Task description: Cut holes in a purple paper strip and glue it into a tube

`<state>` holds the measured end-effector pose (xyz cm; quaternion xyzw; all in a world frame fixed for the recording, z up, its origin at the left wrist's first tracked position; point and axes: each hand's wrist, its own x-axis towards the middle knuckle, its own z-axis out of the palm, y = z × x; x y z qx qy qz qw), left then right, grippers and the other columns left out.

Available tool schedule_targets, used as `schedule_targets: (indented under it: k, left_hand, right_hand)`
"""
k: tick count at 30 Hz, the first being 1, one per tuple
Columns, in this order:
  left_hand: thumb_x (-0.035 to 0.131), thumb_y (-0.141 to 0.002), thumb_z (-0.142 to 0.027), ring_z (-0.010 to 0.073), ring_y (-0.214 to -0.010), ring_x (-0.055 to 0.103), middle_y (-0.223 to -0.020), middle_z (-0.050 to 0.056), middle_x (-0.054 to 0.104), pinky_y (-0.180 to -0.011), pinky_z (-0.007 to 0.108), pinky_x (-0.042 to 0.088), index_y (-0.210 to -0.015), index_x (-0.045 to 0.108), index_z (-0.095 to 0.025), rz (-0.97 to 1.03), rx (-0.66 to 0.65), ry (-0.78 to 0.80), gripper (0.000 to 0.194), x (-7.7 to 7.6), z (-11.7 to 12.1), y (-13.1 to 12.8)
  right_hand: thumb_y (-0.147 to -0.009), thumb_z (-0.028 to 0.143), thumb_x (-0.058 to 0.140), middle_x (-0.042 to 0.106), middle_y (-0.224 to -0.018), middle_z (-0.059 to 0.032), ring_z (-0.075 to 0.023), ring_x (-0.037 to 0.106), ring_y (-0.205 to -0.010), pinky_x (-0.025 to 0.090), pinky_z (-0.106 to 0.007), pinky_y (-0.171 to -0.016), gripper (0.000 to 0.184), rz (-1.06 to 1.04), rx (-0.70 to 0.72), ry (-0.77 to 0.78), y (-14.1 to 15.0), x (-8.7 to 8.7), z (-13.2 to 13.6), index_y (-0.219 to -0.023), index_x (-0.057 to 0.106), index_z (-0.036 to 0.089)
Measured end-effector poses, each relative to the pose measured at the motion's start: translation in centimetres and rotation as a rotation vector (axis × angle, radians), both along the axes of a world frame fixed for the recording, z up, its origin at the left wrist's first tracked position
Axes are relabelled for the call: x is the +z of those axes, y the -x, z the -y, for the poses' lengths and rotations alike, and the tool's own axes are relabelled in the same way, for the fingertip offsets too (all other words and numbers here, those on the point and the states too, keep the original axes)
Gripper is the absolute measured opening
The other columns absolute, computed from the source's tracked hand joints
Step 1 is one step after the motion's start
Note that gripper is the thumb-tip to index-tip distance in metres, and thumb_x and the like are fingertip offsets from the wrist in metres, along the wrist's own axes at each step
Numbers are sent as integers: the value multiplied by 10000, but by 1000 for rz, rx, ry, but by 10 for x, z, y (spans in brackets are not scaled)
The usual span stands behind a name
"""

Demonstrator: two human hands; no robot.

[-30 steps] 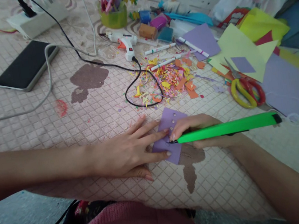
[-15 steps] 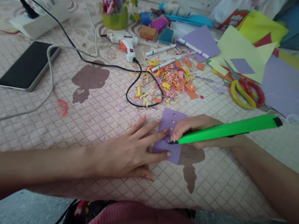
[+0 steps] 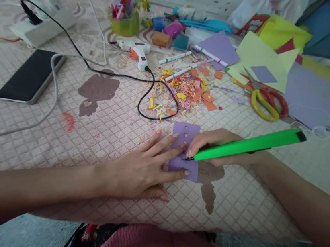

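Observation:
My left hand (image 3: 146, 164) lies flat with fingers spread. Its fingertips press on a small purple paper strip (image 3: 183, 163), which has a few small round holes towards its far end. My right hand (image 3: 213, 143) is closed around a long green utility knife (image 3: 247, 145) with a black end cap. The knife slants low across the table, and its dark tip touches the strip between my left fingers. How the right fingers wrap the handle is partly hidden by the knife's body.
Beyond the strip lie a heap of paper scraps (image 3: 188, 92), a white glue gun (image 3: 141, 55) and its looping black cable. Scissors (image 3: 267, 104) and coloured sheets (image 3: 313, 94) spread to the right. A black tablet-like slab (image 3: 29, 76) and a power strip (image 3: 43, 28) are at the left.
The far end of the purple strip has swung slightly left. Both hands keep nearly the same pose, with the knife tip still on the paper. The whole view has shifted a little.

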<state>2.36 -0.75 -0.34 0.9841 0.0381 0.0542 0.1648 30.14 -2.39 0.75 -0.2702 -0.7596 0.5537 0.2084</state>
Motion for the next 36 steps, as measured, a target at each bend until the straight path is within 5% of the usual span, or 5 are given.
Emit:
schedule_targets:
  k: [24,36]
  left_hand:
    - [585,-878,-507,404,-1442,160,-1459,138,413,-1121,667,124,-1394,468,-296,-22,27,9,569,2,1,1]
    - [578,-897,-459,368,-1466,77,-1530,117,322,-1142,638,106,-1397,458,-282,-17,9,30,544,2,0,0]
  right_hand:
    - [-871,481,605,688,-1048,-88,-215,629,-967,460,-322,-827,394,8,-15,14,-5,-7,0,-1117,661,178]
    - [-880,467,602,681,-1054,-87,-207,626,-965,456,-311,-820,394,4,-6,-7,-5,-8,0,-1137,654,173]
